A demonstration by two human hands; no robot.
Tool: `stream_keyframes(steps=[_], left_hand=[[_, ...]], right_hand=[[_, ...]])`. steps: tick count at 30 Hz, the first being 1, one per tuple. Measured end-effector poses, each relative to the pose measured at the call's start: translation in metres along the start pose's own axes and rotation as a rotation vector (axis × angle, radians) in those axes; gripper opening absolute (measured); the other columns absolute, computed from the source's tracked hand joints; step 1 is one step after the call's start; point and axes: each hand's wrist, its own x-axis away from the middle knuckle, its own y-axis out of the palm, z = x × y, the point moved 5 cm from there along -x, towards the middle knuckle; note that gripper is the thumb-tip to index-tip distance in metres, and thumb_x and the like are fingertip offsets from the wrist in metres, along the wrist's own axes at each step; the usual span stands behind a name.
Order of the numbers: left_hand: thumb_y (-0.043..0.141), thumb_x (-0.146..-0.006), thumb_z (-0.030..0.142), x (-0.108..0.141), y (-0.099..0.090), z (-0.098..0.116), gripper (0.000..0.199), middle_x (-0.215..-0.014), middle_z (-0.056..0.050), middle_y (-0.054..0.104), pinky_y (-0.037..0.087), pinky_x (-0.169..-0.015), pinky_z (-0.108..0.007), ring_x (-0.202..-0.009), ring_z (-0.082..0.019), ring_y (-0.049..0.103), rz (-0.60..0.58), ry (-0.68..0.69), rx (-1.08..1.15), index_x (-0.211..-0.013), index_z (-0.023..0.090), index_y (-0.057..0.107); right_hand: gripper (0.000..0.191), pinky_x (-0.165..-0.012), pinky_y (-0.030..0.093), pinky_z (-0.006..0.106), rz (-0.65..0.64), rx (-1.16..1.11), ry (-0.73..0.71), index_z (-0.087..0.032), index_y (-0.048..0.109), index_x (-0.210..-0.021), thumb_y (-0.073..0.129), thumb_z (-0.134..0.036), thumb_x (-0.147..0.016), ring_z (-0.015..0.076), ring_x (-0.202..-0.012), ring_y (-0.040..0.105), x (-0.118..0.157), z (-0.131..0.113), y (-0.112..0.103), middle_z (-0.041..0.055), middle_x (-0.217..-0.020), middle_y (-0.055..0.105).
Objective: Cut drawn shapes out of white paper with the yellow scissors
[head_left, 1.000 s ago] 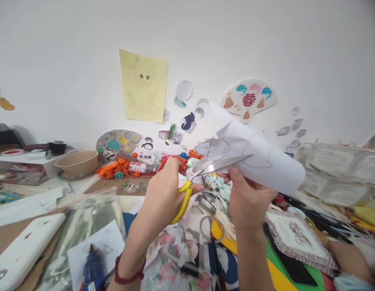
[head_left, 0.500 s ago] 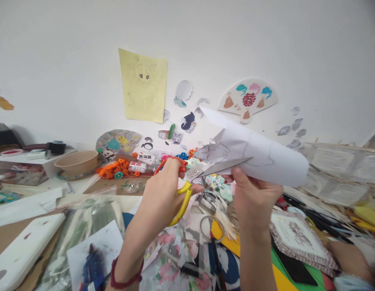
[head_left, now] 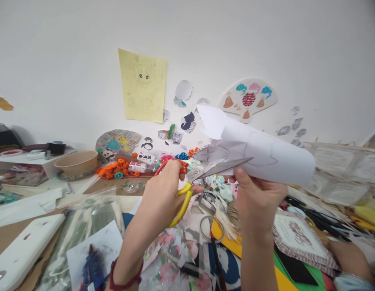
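Note:
My left hand [head_left: 164, 192] is closed around scissors [head_left: 197, 173] with one red and one yellow handle loop. Their blades point right and lie against a curled sheet of white paper [head_left: 266, 155] with a pencil drawing on it. The sheet's left end has a cut, jagged edge. My right hand [head_left: 257, 198] pinches the lower edge of the paper, its thumb close to the blade tips. Below both hands lies a heap of coloured paper scraps [head_left: 169, 254].
A roll of tape [head_left: 212, 228] and a twine ball [head_left: 233, 214] sit among the clutter. To the left stand a tan bowl [head_left: 76, 162] and a white phone-shaped case [head_left: 26, 250]. At the lower right, another person's arm [head_left: 351, 258] rests by a checked cloth piece [head_left: 302, 238].
The paper and my right hand have shifted slightly right. The paper's upper left flap has turned and shows more of its face. My left hand with the scissors has barely moved.

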Motion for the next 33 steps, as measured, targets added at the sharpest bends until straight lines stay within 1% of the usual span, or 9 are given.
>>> stream_keyframes(steps=[4, 8, 15, 18, 21, 25, 28, 30, 33], left_hand=[[0.056, -0.087, 0.039, 0.0008, 0.0006, -0.0004, 0.026, -0.076, 0.003, 0.051, 0.031, -0.058, -0.027, -0.062, -0.018, 0.047, 0.004, 0.012, 0.004, -0.085, 0.025, 0.034], [0.055, -0.088, 0.039, 0.0005, 0.0004, 0.0005, 0.025, -0.076, 0.002, 0.052, 0.031, -0.057, -0.027, -0.062, -0.018, 0.048, -0.001, 0.014, -0.005, -0.085, 0.025, 0.035], [0.054, -0.089, 0.043, -0.0006, 0.0016, 0.0011, 0.025, -0.076, 0.002, 0.053, 0.032, -0.057, -0.027, -0.063, -0.018, 0.049, -0.013, 0.015, 0.007, -0.086, 0.024, 0.037], [0.054, -0.090, 0.044, -0.0005, 0.0015, 0.0002, 0.026, -0.076, 0.002, 0.054, 0.032, -0.057, -0.027, -0.063, -0.018, 0.050, -0.009, 0.016, 0.026, -0.086, 0.024, 0.038], [0.055, -0.089, 0.044, 0.0001, 0.0013, -0.0008, 0.026, -0.077, 0.002, 0.054, 0.031, -0.057, -0.027, -0.064, -0.018, 0.051, -0.007, 0.016, 0.031, -0.086, 0.024, 0.038], [0.055, -0.089, 0.043, 0.0008, 0.0014, -0.0013, 0.027, -0.075, 0.002, 0.051, 0.030, -0.057, -0.027, -0.064, -0.018, 0.049, -0.005, 0.020, 0.036, -0.084, 0.025, 0.037], [0.055, -0.089, 0.043, 0.0008, 0.0013, -0.0010, 0.026, -0.074, 0.003, 0.050, 0.030, -0.057, -0.026, -0.063, -0.018, 0.048, -0.006, 0.018, 0.039, -0.083, 0.025, 0.036], [0.054, -0.089, 0.042, 0.0006, 0.0012, -0.0007, 0.025, -0.074, 0.003, 0.050, 0.029, -0.056, -0.026, -0.063, -0.017, 0.047, -0.007, 0.015, 0.035, -0.083, 0.025, 0.036], [0.053, -0.089, 0.040, 0.0004, 0.0013, -0.0001, 0.024, -0.074, 0.003, 0.050, 0.029, -0.056, -0.026, -0.062, -0.017, 0.046, -0.007, 0.021, 0.028, -0.083, 0.025, 0.036]], right_hand=[[0.016, -0.049, 0.054, 0.026, -0.005, -0.022, 0.000, -0.016, 0.074, -0.077, 0.083, -0.014, -0.064, 0.0135, -0.061, 0.062, 0.0003, -0.0011, 0.0014, 0.0007, -0.070, 0.071], [0.016, -0.048, 0.054, 0.026, 0.006, -0.027, 0.001, -0.015, 0.074, -0.077, 0.084, -0.014, -0.063, 0.0149, -0.064, 0.063, 0.0006, -0.0021, 0.0019, 0.0007, -0.068, 0.070], [0.028, -0.049, 0.058, 0.027, 0.035, 0.009, 0.005, -0.016, 0.075, -0.088, 0.085, -0.017, -0.062, 0.0162, -0.068, 0.066, 0.0017, -0.0005, 0.0005, 0.0030, -0.079, 0.075], [0.034, -0.052, 0.058, 0.026, 0.026, 0.008, -0.005, -0.017, 0.074, -0.094, 0.085, -0.017, -0.062, 0.0148, -0.066, 0.066, 0.0021, -0.0009, 0.0013, 0.0011, -0.076, 0.074], [0.040, -0.052, 0.057, 0.026, 0.011, -0.002, -0.003, -0.018, 0.073, -0.101, 0.085, -0.015, -0.064, 0.0144, -0.064, 0.066, 0.0024, -0.0014, 0.0027, 0.0001, -0.074, 0.074], [0.040, -0.054, 0.057, 0.026, 0.006, -0.029, -0.009, -0.019, 0.074, -0.102, 0.084, -0.013, -0.064, 0.0136, -0.063, 0.065, 0.0029, -0.0028, 0.0033, 0.0008, -0.077, 0.075], [0.041, -0.054, 0.056, 0.027, 0.002, -0.020, 0.003, -0.018, 0.073, -0.104, 0.085, -0.014, -0.064, 0.0154, -0.065, 0.066, 0.0038, -0.0035, 0.0035, 0.0028, -0.080, 0.076], [0.047, -0.054, 0.057, 0.029, -0.005, 0.002, 0.020, -0.019, 0.071, -0.110, 0.084, -0.016, -0.066, 0.0159, -0.062, 0.066, 0.0047, -0.0036, 0.0038, 0.0027, -0.079, 0.075], [0.057, -0.052, 0.057, 0.029, -0.004, -0.004, 0.023, -0.023, 0.065, -0.119, 0.084, -0.016, -0.066, 0.0150, -0.057, 0.066, 0.0057, -0.0043, 0.0038, -0.0011, -0.074, 0.074]])
